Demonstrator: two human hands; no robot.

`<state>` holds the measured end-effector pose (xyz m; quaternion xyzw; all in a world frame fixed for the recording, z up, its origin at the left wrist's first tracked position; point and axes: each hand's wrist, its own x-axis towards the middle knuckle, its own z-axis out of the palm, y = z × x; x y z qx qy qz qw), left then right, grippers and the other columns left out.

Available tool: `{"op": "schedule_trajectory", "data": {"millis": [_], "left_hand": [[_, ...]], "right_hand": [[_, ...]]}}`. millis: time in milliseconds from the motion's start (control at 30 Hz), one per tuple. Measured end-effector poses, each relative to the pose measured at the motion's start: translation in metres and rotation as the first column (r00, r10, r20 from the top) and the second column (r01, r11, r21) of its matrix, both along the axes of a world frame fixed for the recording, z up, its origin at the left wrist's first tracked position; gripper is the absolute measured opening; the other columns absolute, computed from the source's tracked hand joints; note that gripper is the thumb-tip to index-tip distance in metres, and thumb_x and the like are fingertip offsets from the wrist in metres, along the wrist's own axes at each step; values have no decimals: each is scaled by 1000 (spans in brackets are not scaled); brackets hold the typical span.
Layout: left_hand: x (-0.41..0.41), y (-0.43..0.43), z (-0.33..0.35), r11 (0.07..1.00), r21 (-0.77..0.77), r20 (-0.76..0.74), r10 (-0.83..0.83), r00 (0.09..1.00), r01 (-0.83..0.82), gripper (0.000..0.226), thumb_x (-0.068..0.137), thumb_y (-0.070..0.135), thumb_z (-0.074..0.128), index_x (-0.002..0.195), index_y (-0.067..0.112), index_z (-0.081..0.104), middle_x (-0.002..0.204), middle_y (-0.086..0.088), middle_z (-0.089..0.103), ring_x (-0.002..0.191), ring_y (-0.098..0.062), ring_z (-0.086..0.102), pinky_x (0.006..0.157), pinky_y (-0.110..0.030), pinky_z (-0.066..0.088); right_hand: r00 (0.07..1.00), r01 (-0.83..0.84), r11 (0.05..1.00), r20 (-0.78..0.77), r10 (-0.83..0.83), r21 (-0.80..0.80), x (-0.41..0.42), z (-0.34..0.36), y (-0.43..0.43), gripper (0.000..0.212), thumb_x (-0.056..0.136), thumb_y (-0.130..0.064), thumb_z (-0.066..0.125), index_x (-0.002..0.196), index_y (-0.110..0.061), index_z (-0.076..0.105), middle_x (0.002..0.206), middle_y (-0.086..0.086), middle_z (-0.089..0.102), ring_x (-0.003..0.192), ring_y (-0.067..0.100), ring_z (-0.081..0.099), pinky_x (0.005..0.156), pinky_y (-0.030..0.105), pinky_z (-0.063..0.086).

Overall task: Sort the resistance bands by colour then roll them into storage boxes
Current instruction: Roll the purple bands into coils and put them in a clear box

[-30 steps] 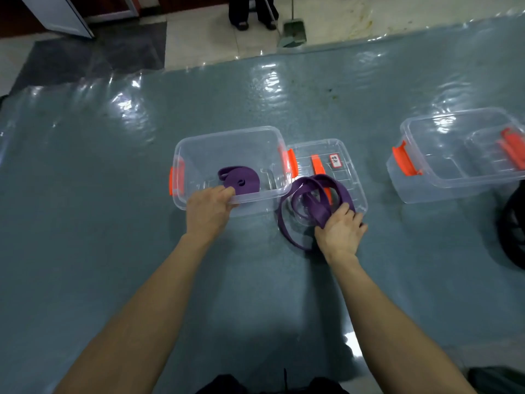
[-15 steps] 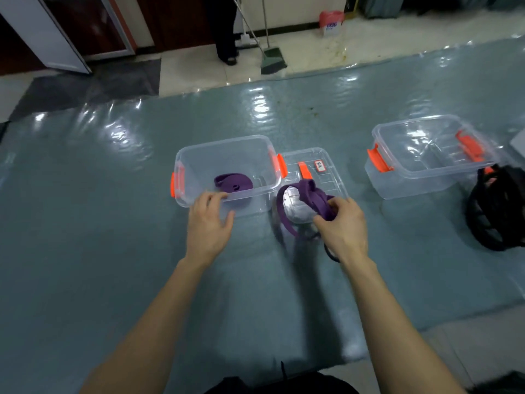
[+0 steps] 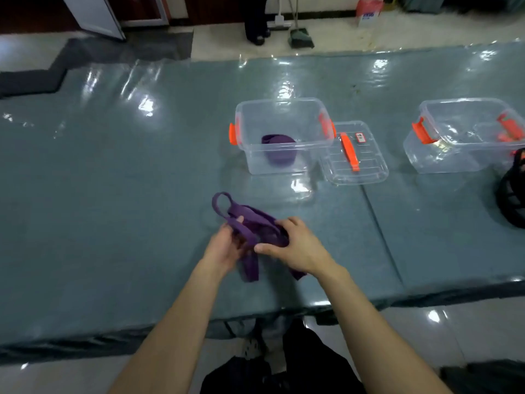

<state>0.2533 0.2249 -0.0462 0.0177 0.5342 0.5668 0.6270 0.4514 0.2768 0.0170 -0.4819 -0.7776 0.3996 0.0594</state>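
A loose purple resistance band (image 3: 250,223) is bunched between both hands near the table's front edge. My left hand (image 3: 224,247) grips its left side and my right hand (image 3: 295,245) holds its right side; loops stick out above and below the fingers. Behind them stands a clear storage box (image 3: 284,109) with orange latches, holding a rolled purple band (image 3: 279,150). Its lid (image 3: 366,172) with an orange handle lies flat to the right of it.
A second clear box (image 3: 426,157) with orange latches stands at the far right, with a pile of black bands (image 3: 511,200) beside it at the frame edge. The table (image 3: 113,194) has a glossy grey-green cover. A person's legs and a broom are on the floor beyond.
My right hand lifted the loose purple band off the lid and brought it toward me. My left hand left the box rim and took hold of the band too.
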Motion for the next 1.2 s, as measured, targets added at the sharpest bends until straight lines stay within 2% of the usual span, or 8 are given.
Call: {"op": "schedule_trajectory", "data": {"millis": [100,233,367,533,700,900,1100,1200], "left_hand": [[-30,-34,-18,991,-125,-287,-80,955,45,25,101,2,66,126,8,71,98,-12,80,81,-28,75,74,-37,63],[-52,-46,-8,985,-110,-482,-173,859,136,34,106,-6,51,123,8,76,118,-19,79,104,-36,75,88,-39,62],[-86,-41,13,995,-91,-324,-57,944,28,38,109,28,43,125,19,77,114,-1,79,101,-21,71,93,-47,48],[-125,-44,29,975,-136,-148,157,976,-178,40,103,55,52,90,22,71,91,1,75,90,-21,72,87,-45,54],[-145,-30,81,997,-44,-714,14,700,-64,29,86,40,85,79,18,67,62,3,51,58,-17,53,81,-46,57],[-176,-9,180,904,365,-646,419,638,-224,36,102,39,67,74,24,49,53,5,30,46,-14,27,47,-28,34],[-211,-26,76,933,-225,-948,-142,284,-283,46,99,9,65,145,9,62,127,-15,64,109,-29,64,98,-39,52],[-176,-34,32,910,-297,-948,-244,205,-291,40,93,-2,61,131,5,70,129,-21,71,118,-38,69,105,-45,53]], "right_hand": [[1000,-7,998,-7,6,-55,1,-33,-13,56,104,-66,49,126,-19,71,126,-1,68,121,21,63,102,32,46],[995,96,983,23,-100,157,4,-59,-3,34,100,-28,69,130,-14,66,129,4,63,119,28,63,101,39,51],[955,279,952,64,-289,127,6,-66,22,71,90,-26,82,151,-15,47,146,8,49,120,30,61,103,49,54],[931,356,934,69,-358,38,16,-81,52,25,86,-11,70,110,-17,75,97,6,77,97,34,73,83,40,58],[866,381,921,-316,-388,-85,15,-30,105,12,90,-13,80,99,-20,78,86,-1,78,82,22,76,84,43,63],[628,542,839,-641,-442,-48,17,46,166,35,83,-15,66,108,-36,78,83,-5,66,70,14,58,67,28,55],[830,468,883,-328,-451,-29,23,-4,170,34,86,-16,73,120,-23,76,104,0,77,97,23,73,95,43,60],[895,440,898,-88,-438,5,31,-38,168,40,87,-13,77,127,-13,72,119,9,77,109,31,71,96,38,55]]}}
